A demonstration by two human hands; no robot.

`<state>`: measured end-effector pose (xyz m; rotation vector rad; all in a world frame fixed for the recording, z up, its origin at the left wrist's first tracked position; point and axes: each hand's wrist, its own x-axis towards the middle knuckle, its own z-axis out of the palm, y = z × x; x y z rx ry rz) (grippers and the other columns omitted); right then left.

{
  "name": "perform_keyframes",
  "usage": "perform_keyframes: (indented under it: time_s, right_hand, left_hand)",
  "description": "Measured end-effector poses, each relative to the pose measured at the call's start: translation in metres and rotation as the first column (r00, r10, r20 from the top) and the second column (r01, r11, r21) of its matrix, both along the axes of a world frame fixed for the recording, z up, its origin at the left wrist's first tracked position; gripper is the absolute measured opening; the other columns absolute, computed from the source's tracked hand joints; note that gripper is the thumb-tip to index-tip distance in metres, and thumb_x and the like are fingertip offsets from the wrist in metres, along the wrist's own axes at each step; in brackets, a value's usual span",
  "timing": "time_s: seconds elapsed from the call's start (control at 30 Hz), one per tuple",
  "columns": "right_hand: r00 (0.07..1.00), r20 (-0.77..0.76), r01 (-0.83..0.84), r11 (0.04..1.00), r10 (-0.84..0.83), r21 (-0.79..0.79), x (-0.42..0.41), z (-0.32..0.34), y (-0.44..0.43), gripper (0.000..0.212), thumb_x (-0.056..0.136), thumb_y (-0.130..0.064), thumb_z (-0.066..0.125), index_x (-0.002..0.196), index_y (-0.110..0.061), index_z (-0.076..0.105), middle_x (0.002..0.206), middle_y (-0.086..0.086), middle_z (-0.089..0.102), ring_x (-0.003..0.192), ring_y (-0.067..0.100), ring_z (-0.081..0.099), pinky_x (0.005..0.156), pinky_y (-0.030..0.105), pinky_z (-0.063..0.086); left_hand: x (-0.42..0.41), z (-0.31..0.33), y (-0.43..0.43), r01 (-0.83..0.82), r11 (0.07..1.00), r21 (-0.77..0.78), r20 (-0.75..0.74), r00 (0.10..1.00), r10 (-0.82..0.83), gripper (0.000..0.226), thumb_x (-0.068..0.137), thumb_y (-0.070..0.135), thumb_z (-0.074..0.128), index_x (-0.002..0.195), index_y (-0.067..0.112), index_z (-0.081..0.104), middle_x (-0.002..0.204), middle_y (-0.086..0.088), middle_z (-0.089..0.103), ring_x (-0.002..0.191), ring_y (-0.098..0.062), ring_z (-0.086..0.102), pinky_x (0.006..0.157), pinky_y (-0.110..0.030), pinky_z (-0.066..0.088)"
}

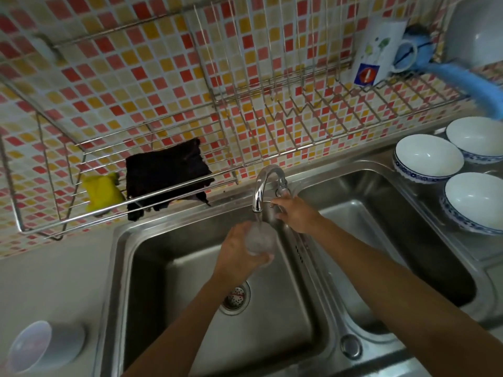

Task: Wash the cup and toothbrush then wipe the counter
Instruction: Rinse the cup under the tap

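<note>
My left hand [236, 250] holds a clear glass cup [260, 239] over the left sink basin [168, 257], right under the chrome faucet [265, 186]. Water runs from the spout into the cup. My right hand [295, 213] is wrapped around the faucet handle behind the spout. A dark cloth [166, 172] and a yellow sponge [102, 191] lie on the wire rack [54, 170] against the tiled wall. No toothbrush is in sight.
A pale plastic cup [40, 346] lies on its side on the counter at the lower left. Three white bowls with blue rims [427, 156] sit right of the right basin [394, 221]. A mug [381, 50] and blue duster [462, 80] rest on the upper dish rack.
</note>
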<state>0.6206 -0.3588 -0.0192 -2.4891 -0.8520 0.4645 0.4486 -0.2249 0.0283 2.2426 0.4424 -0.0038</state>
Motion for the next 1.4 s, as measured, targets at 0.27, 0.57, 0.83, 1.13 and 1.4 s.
perform_keyframes:
  time_s: [0.27,0.57,0.83,1.13,1.4]
  right_hand:
    - [1.0,0.022,-0.003,1.0,0.002,0.012,0.001,-0.003,0.003,0.029,0.095,-0.025,0.051,0.123,-0.024,0.057,0.133,0.012,0.049,0.1,0.03,0.059,0.088,0.038,0.05]
    - [1.0,0.024,0.007,0.999,-0.008,0.052,-0.001,-0.002,0.004,0.03,0.095,-0.019,0.053,0.124,-0.021,0.058,0.138,0.013,0.046,0.109,0.032,0.057,0.093,0.034,0.045]
    - [1.0,0.016,0.012,0.999,-0.013,0.048,0.001,-0.003,0.003,0.029,0.095,-0.02,0.053,0.123,-0.02,0.059,0.133,0.012,0.048,0.109,0.032,0.057,0.092,0.034,0.044]
    - [0.947,-0.102,0.321,0.884,-0.304,0.341,-0.002,-0.007,0.001,0.014,0.095,-0.031,0.054,0.096,-0.019,0.06,0.089,0.006,0.069,0.079,0.021,0.064,0.071,0.028,0.047]
    - [0.892,-0.21,0.453,0.778,-0.401,0.436,-0.008,-0.011,0.002,0.021,0.098,-0.03,0.049,0.105,-0.012,0.059,0.094,0.003,0.067,0.082,0.016,0.06,0.072,0.025,0.042]
  left_hand:
    - [0.014,0.004,-0.002,0.022,1.0,0.018,-0.021,1.0,-0.021,0.07,0.06,0.034,0.088,0.117,0.029,0.048,0.113,0.009,0.053,0.103,-0.01,0.053,0.072,-0.013,0.037]
    - [0.01,-0.005,-0.005,0.095,0.995,0.033,-0.074,0.993,-0.092,0.08,0.057,0.039,0.089,0.124,0.025,0.048,0.116,0.008,0.054,0.106,-0.012,0.055,0.078,-0.015,0.041]
    - [0.012,-0.006,-0.003,0.097,0.995,0.015,-0.081,0.992,-0.095,0.079,0.057,0.034,0.089,0.124,0.02,0.049,0.115,0.006,0.053,0.103,-0.014,0.053,0.073,-0.017,0.039]
    - [0.017,-0.001,0.0,0.086,0.996,-0.001,-0.011,0.996,-0.086,0.081,0.056,0.032,0.09,0.125,0.023,0.048,0.119,0.006,0.053,0.105,-0.013,0.053,0.078,-0.019,0.042]
    - [0.013,-0.005,0.005,0.028,0.999,-0.031,0.034,0.999,-0.027,0.084,0.058,0.034,0.09,0.128,0.022,0.047,0.123,0.006,0.052,0.11,-0.012,0.052,0.088,-0.024,0.045]
